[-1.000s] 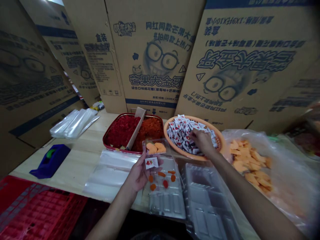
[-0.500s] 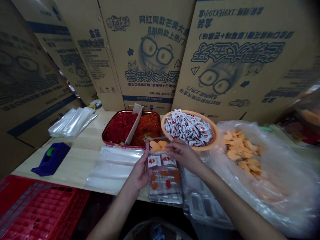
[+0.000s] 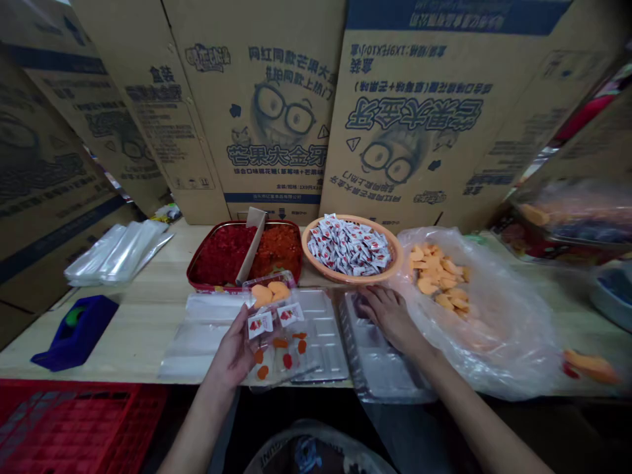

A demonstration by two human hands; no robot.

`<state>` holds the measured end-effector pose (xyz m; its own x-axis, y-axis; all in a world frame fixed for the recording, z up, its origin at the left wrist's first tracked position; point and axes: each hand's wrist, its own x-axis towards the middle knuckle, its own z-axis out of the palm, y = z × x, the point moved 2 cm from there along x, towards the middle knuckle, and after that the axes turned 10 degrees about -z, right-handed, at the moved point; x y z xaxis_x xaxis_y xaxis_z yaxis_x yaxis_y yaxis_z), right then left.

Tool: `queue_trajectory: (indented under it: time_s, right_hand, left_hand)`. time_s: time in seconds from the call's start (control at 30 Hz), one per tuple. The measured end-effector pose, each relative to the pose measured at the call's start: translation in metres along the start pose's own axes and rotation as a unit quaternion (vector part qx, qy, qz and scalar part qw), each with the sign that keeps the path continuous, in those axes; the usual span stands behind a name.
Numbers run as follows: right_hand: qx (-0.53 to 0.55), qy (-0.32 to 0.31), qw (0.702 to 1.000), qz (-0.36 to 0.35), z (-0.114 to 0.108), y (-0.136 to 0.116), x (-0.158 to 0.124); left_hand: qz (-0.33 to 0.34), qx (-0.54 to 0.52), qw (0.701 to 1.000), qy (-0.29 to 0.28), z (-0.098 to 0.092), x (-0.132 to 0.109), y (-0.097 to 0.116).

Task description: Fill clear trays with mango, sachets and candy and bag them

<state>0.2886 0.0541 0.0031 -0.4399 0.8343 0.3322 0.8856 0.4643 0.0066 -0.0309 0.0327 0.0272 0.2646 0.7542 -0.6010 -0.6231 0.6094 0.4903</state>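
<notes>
Left grip [image 3: 230, 349] closed round a clear plastic blister tray [image 3: 296, 349], with two red-and-white sachets [image 3: 269, 317], small orange and red gummies [image 3: 281, 343] and soft orange slices [image 3: 270, 293] in its pockets. Right grip [image 3: 392, 319] open, fingers spread and resting on a second clear tray [image 3: 378, 355] just right of the held one, no obvious pinch on anything.

Right behind the held tray, a red-rimmed tin [image 3: 193, 280] of grainy red and orange bits, split by a cardboard divider [image 3: 251, 245], plus a round orange basket [image 3: 353, 278] piled with glossy sachets [image 3: 348, 247]. Farther right, a crinkly plastic bag [image 3: 498, 336] of orange slices [image 3: 434, 276]. Farther left, a smooth film sheet [image 3: 207, 342], flat plastic sleeves [image 3: 116, 253], a blue tape dispenser [image 3: 79, 332] and a red lattice crate [image 3: 74, 428]. Corrugated cartons [image 3: 276, 112] walling off the far side of the counter [image 3: 148, 336].
</notes>
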Motion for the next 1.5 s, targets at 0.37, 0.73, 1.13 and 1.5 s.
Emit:
queue_trajectory:
  time_s: [0.37, 0.73, 1.13, 1.5]
  right_hand:
    - [0.092, 0.074, 0.992, 0.043, -0.009, -0.108, 0.067]
    - [0.061, 0.061, 0.986, 0.144, 0.063, -0.128, 0.098]
    - [0.063, 0.108, 0.986, 0.11, 0.068, -0.128, 0.098]
    - [0.117, 0.138, 0.974, 0.14, 0.078, -0.118, 0.094]
  left_hand:
    - [0.022, 0.007, 0.999, 0.024, -0.037, -0.022, -0.001]
    - [0.017, -0.03, 0.998, 0.043, -0.068, -0.036, 0.001]
    - [0.009, -0.055, 0.998, 0.036, -0.078, -0.033, -0.005]
    - [0.018, -0.064, 0.996, 0.065, -0.077, -0.035, -0.01]
